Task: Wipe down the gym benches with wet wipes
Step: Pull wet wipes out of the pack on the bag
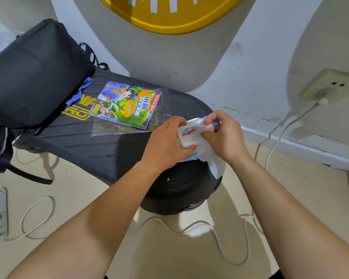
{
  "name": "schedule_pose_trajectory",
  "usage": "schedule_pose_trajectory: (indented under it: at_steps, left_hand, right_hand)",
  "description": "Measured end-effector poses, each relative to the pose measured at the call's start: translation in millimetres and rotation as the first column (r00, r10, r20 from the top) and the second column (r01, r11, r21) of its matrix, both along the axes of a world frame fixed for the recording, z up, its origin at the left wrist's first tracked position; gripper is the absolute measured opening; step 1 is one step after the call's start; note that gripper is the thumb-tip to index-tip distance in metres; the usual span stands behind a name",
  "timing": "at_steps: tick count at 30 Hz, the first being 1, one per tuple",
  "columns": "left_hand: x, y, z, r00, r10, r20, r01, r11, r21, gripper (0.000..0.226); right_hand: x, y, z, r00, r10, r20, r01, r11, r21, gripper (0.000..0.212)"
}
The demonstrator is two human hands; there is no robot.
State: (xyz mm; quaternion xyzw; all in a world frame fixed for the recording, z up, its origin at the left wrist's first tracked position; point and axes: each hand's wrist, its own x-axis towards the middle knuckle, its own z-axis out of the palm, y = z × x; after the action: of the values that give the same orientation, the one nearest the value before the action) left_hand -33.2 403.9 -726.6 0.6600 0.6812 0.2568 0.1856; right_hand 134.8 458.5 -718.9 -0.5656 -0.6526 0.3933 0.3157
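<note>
While left hand (165,143) grips wipes pack (187,136) over bench (101,150) end, right hand (225,133) pinches wipe (213,159) half out. Head cam tip imo: hold pack firm, pull slow + straight so just 1 sheet comes.

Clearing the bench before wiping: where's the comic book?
Head view, left of centre: the comic book lies on the black bench, between the backpack and the wet-wipes pack.

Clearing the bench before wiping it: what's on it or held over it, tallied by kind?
Black backpack: 1
Comic book in clear sleeve: 1
Wet wipes pack: 1
Pulled-out wet wipe: 1
Total: 4
</note>
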Motion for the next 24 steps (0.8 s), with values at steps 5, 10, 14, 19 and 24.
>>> schedule_pose_trajectory:
  at_steps: [5, 10, 14, 19, 24]
  left_hand:
    - [-1, -2, -2, 1.000, 0.014, 0.026, -0.014, 1.000, -0.004, 0.063]
    - [-5, -2, -2, 0.999, 0.033, 0.041, -0.034, 0.999, 0.008, 0.063]
    - [-9, -2, -1, 0.999, 0.023, 0.037, -0.022, 1.000, -0.021, 0.064]
    - [-19, 0, -3, 0.999, 0.019, -0.035, -0.020, 0.999, -0.035, 0.062]
    - [-15, -2, -13, 0.991, -0.060, -0.122, 0.065, 0.997, 0.035, 0.039]
  right_hand:
    - [-3, 1, 4, 0.901, 0.220, 0.375, -0.228, 0.973, -0.023, 0.043]
    - [-2, -2, 11, 0.843, 0.406, 0.353, -0.330, 0.908, -0.257, 0.052]
    - [-2, 2, 16, 0.864, 0.455, 0.216, -0.376, 0.868, -0.325, 0.052]
    - [2, 3, 16, 0.952, 0.230, 0.202, -0.238, 0.971, 0.017, 0.040]
    - [11, 6, 19, 0.927, 0.150, 0.344, -0.210, 0.967, 0.144, 0.031]
